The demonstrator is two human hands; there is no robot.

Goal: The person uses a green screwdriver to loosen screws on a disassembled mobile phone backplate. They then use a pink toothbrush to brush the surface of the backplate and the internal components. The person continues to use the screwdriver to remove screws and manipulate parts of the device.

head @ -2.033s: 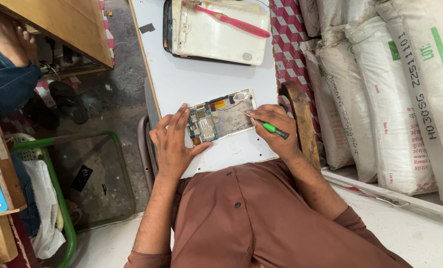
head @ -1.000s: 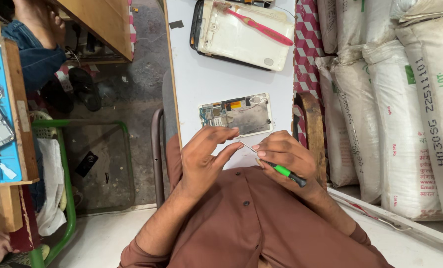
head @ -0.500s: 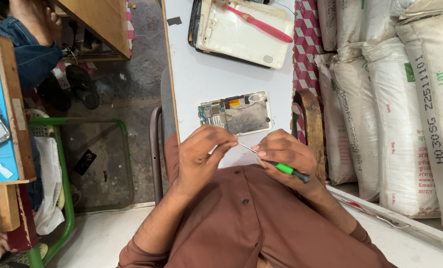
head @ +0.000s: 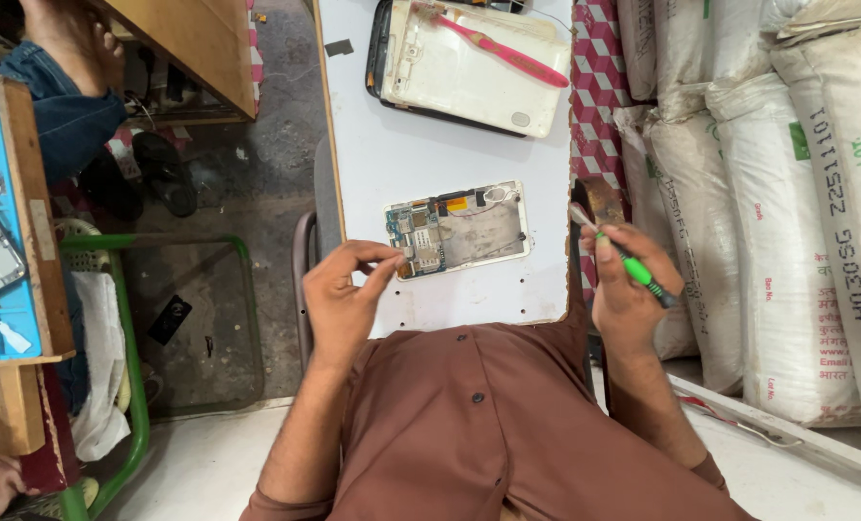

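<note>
Opened phone (head: 457,228) flat on the white surface (head: 392,154), centre of the frame, circuit board exposed at its left end, bare metal plate to the right. Left hand (head: 345,294) just left of and below the phone, at the surface's near left edge; thumb and forefinger tips pinched together right beside the phone's lower left corner, too small to tell whether anything sits between them. Other fingers curled loosely. Right hand (head: 625,280) at centre right, off the right edge of the surface, well apart from the phone; fingers clamped on a screwdriver (head: 623,256) with a green grip, its metal tip pointing to the upper left, the dark end sticking out lower right.

Upper centre: white phone back (head: 469,68) lying on the far part of the surface, a pink toothbrush (head: 503,46) slanting across its top. Small dark scrap near the upper left edge of the surface. Red and white chequered cloth (head: 594,58) along the right edge, white sacks (head: 778,193) stacked at the far right. Brown shirt (head: 488,425) filling the lower centre.

Left of the frame: blue mat (head: 1,251) on a wooden bench, small parts and a board lying on it. Green-framed stand (head: 131,386) below it with white cloth draped over. Dark sandal (head: 165,174) on the grey floor, another person's bare foot and jeans at upper left.
</note>
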